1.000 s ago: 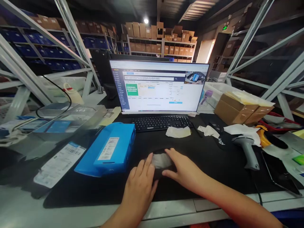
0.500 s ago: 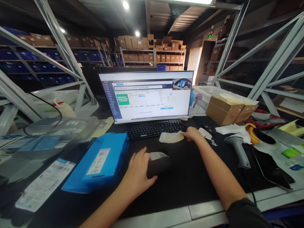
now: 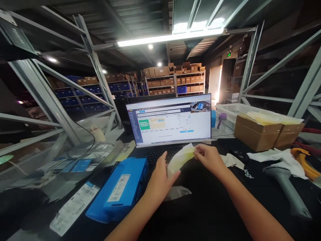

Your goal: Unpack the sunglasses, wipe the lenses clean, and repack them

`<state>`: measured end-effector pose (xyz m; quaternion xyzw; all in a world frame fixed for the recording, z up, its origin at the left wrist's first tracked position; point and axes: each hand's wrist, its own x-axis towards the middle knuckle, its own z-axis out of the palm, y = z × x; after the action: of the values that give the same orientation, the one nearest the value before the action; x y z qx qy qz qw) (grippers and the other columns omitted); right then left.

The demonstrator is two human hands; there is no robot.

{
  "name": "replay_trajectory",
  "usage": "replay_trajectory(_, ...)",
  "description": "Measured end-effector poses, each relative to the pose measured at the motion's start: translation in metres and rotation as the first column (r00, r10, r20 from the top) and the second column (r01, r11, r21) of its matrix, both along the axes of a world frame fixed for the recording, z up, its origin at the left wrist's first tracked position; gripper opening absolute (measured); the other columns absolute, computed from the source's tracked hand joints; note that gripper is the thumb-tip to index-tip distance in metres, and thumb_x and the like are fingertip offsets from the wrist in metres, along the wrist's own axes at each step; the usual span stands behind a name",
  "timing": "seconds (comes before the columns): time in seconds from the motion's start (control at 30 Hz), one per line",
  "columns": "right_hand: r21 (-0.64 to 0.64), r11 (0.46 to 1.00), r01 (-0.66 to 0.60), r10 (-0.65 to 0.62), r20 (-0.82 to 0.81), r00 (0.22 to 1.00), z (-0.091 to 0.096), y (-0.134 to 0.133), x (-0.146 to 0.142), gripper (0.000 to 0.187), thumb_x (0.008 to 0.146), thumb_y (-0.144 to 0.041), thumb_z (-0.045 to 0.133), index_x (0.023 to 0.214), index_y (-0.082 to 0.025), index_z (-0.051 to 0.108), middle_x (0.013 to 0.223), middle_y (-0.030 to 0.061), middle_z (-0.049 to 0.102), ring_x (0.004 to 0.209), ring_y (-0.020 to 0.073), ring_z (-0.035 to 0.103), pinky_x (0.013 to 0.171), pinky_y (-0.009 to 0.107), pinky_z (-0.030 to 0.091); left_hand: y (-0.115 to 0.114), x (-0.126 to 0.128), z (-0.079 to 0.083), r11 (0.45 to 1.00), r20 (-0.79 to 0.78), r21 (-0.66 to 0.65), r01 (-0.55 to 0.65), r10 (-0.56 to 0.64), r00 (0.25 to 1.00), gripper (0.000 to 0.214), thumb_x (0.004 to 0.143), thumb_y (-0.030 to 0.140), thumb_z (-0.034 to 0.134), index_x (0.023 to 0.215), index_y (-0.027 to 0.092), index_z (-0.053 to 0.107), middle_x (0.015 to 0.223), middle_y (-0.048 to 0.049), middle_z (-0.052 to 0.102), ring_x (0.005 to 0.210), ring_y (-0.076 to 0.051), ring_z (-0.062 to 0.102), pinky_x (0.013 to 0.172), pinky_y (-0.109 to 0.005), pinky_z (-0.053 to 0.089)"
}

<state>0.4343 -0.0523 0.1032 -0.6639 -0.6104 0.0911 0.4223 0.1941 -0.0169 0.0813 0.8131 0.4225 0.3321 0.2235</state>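
My right hand (image 3: 207, 156) pinches the upper right end of a curved, pale yellow-white paper strip (image 3: 181, 159) between thumb and fingertips. The strip is raised over the black mat, in front of the keyboard (image 3: 157, 155). Its lower left end reaches the gap between the thumb and fingers of my left hand (image 3: 162, 177), which is open, fingers stretched out. Below lies a thin whitish piece (image 3: 178, 193) on the mat. To the left rests a blue package (image 3: 120, 187) with a white label, beside a white printed label sheet (image 3: 75, 207).
A monitor (image 3: 170, 124) stands behind the keyboard. At right are cardboard boxes (image 3: 258, 134), crumpled white paper (image 3: 281, 160), a grey handheld scanner (image 3: 288, 189) and a yellow tape dispenser (image 3: 304, 164). Grey trays (image 3: 100, 160) sit at left, between metal rack posts.
My right hand has lifted the paper strip off the mat. My left hand has come up to its lower end. The camera view has tilted upward and shifted left.
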Motion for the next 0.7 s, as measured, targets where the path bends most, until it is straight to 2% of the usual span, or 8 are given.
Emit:
replay_trajectory(0.1, 0.090, 0.995, -0.051, 0.059, -0.085, 0.995, -0.005, -0.002, -0.018, 0.011, 0.085, -0.026, 0.056, 0.088, -0.022, 0.066, 0.078, 0.0019, 0.074, 0.069, 0.0192, 0.072, 0.067, 0.029, 0.050, 0.013, 0.001, 0.006, 0.998, 0.075, -0.031, 0.045, -0.042, 0.996, 0.041, 0.090, 0.042, 0.056, 0.127, 0.024, 0.059, 0.125, -0.0098, 0.067, 0.108, -0.028, 0.066, 0.087, -0.038, 0.056)
replay_trajectory(0.17, 0.080, 0.994, -0.073, 0.083, -0.125, 0.989, -0.008, -0.001, -0.018, 0.011, 0.084, -0.029, 0.057, 0.083, -0.022, 0.066, 0.074, 0.0013, 0.074, 0.065, 0.0187, 0.071, 0.064, 0.029, 0.049, 0.022, -0.003, 0.003, 0.998, 0.134, -0.037, 0.042, -0.037, 0.990, 0.030, 0.092, 0.042, 0.053, 0.111, 0.024, 0.067, 0.111, -0.0071, 0.073, 0.102, -0.025, 0.068, 0.085, -0.035, 0.056)
replay_trajectory(0.27, 0.086, 0.996, 0.017, -0.008, -0.106, 0.994, -0.009, 0.003, -0.011, 0.011, 0.081, -0.029, 0.062, 0.072, -0.022, 0.065, 0.065, 0.0012, 0.071, 0.063, 0.0206, 0.068, 0.062, 0.030, 0.047, 0.032, -0.008, -0.007, 0.991, 0.195, -0.129, 0.032, -0.006, 0.981, 0.034, 0.085, 0.038, 0.061, 0.115, 0.021, 0.065, 0.110, -0.0093, 0.073, 0.093, -0.023, 0.072, 0.079, -0.034, 0.058)
replay_trajectory(0.33, 0.102, 0.990, 0.096, -0.083, -0.128, 0.988, -0.012, 0.007, -0.007, 0.013, 0.082, -0.029, 0.061, 0.070, -0.022, 0.062, 0.062, 0.0017, 0.069, 0.062, 0.0211, 0.068, 0.062, 0.031, 0.046, 0.035, -0.008, -0.015, 0.977, 0.193, -0.203, 0.071, -0.031, 0.981, 0.051, 0.078, 0.035, 0.070, 0.125, 0.020, 0.058, 0.118, -0.0124, 0.070, 0.091, -0.023, 0.072, 0.073, -0.032, 0.059)
replay_trajectory(0.4, 0.098, 0.989, 0.113, -0.094, -0.184, 0.979, -0.019, 0.012, -0.006, 0.015, 0.085, -0.029, 0.057, 0.072, -0.021, 0.059, 0.062, 0.0019, 0.068, 0.061, 0.0201, 0.068, 0.061, 0.030, 0.048, 0.037, -0.006, -0.020, 0.968, 0.165, -0.232, 0.090, -0.052, 0.985, 0.066, 0.074, 0.035, 0.074, 0.134, 0.020, 0.051, 0.124, -0.0145, 0.067, 0.091, -0.024, 0.073, 0.070, -0.030, 0.058)
replay_trajectory(0.5, 0.072, 0.996, 0.052, -0.033, -0.247, 0.969, -0.031, 0.020, -0.010, 0.013, 0.088, -0.030, 0.052, 0.087, -0.020, 0.061, 0.066, 0.0012, 0.069, 0.062, 0.0182, 0.070, 0.061, 0.028, 0.052, 0.036, -0.004, -0.023, 0.982, 0.117, -0.177, 0.070, -0.050, 0.992, 0.051, 0.084, 0.038, 0.063, 0.130, 0.019, 0.057, 0.118, -0.0124, 0.070, 0.091, -0.023, 0.072, 0.073, -0.031, 0.057)
replay_trajectory(0.6, 0.033, 0.998, -0.057, 0.064, -0.280, 0.958, -0.037, 0.024, -0.013, 0.023, 0.087, -0.029, 0.054, 0.106, -0.019, 0.063, 0.076, 0.0014, 0.070, 0.064, 0.0171, 0.071, 0.061, 0.027, 0.054, 0.037, -0.005, -0.019, 0.995, 0.103, -0.093, 0.033, -0.023, 0.994, 0.034, 0.092, 0.036, 0.050, 0.117, 0.021, 0.068, 0.112, -0.0084, 0.073, 0.099, -0.024, 0.069, 0.083, -0.033, 0.054)
replay_trajectory(0.7, -0.033, 0.980, -0.196, 0.176, -0.314, 0.933, -0.033, 0.022, -0.011, 0.032, 0.091, -0.041, 0.048, 0.103, -0.018, 0.066, 0.084, 0.0047, 0.071, 0.069, 0.0187, 0.072, 0.055, 0.026, 0.055, 0.040, -0.009, -0.015, 0.998, 0.114, -0.051, -0.032, 0.038, 0.993, 0.036, 0.095, 0.037, 0.045, 0.118, 0.023, 0.069, 0.114, -0.0073, 0.073, 0.106, -0.025, 0.067, 0.087, -0.035, 0.052)
